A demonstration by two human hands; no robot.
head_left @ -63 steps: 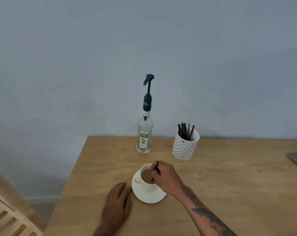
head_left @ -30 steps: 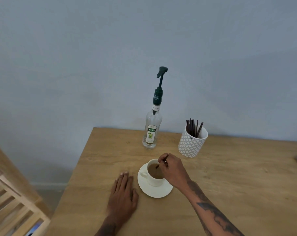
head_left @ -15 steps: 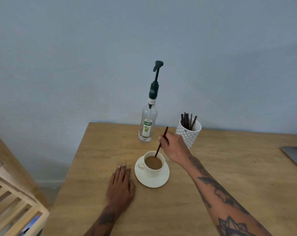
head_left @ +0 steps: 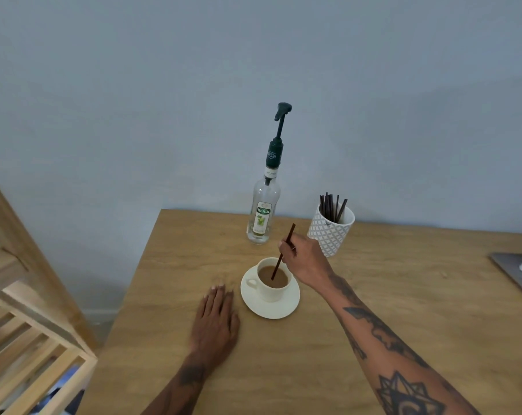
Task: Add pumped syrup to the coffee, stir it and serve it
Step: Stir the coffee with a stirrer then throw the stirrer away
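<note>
A white cup (head_left: 274, 290) of light brown coffee stands on a white saucer (head_left: 262, 310) near the middle of the wooden table (head_left: 373, 310). My right hand (head_left: 306, 260) pinches a dark stir stick (head_left: 282, 254) that leans to the right, its lower end dipped in the coffee. My left hand (head_left: 217, 319) lies flat on the table just left of the saucer, fingers apart, holding nothing. The clear syrup bottle (head_left: 264, 209) with a dark green pump stands behind the cup, close to the wall.
A white patterned pot (head_left: 330, 232) with several dark stir sticks stands behind my right hand. A grey tray edge (head_left: 514, 274) with something white on it shows at the far right. A wooden slatted rack (head_left: 23, 324) stands off the table's left edge.
My right hand has risen from low over the cup to up behind it, so more of the stick shows. The left hand stays flat. The view has shifted.
</note>
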